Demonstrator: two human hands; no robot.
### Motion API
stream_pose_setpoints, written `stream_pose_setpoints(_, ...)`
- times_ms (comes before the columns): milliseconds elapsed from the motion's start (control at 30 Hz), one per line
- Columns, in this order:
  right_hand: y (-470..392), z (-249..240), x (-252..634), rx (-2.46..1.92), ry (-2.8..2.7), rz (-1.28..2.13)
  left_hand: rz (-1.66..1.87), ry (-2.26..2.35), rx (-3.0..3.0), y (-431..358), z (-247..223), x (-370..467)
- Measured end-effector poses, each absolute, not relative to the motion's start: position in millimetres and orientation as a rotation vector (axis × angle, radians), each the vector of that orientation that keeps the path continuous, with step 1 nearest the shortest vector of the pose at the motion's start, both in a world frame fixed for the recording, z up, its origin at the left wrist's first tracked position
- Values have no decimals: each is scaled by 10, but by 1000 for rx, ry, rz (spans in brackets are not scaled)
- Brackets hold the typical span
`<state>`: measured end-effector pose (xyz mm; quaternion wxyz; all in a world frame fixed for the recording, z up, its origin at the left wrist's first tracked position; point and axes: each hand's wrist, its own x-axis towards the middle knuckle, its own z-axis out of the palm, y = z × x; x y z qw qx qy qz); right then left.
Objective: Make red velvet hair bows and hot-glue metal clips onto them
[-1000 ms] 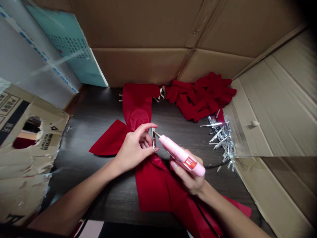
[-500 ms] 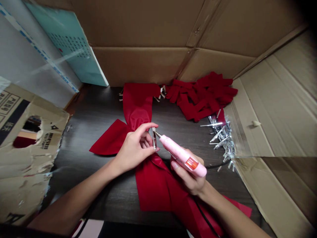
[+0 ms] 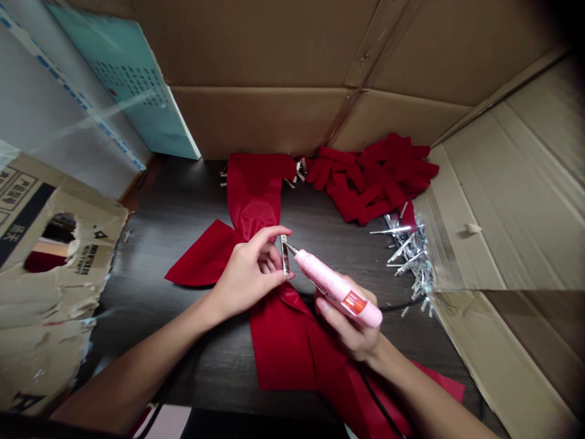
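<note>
My left hand (image 3: pixel 249 265) pinches a small metal hair clip (image 3: pixel 285 259) by its two ends, between thumb and a finger, holding it over the red fabric bow (image 3: pixel 256 201). In my right hand (image 3: pixel 350 323) is a pink glue gun (image 3: pixel 331 280) with an orange switch. Its metal nozzle points left and meets the upper part of the clip; whether glue is coming out is too small to tell. Wide red ribbon tails (image 3: pixel 287 347) run beneath both hands toward the front right. One pointed red piece (image 3: pixel 203 256) sticks out left.
A heap of red fabric strips (image 3: pixel 379 177) lies at the back right, with silvery clips or twist ties (image 3: pixel 414 256) beside it. Cardboard walls (image 3: pixel 269 122) stand behind and to the right. A torn carton (image 3: pixel 50 274) is at left. A black cord (image 3: pixel 381 402) crosses the ribbon.
</note>
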<state>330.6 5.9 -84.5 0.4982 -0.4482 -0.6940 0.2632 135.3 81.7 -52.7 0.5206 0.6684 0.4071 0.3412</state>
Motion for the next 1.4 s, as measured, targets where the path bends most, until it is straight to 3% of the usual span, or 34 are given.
stream_pose_setpoints(1400, 47, -822, 3303, -1040, -1725, 620, 848, 1005, 1593, 838, -495, 1342)
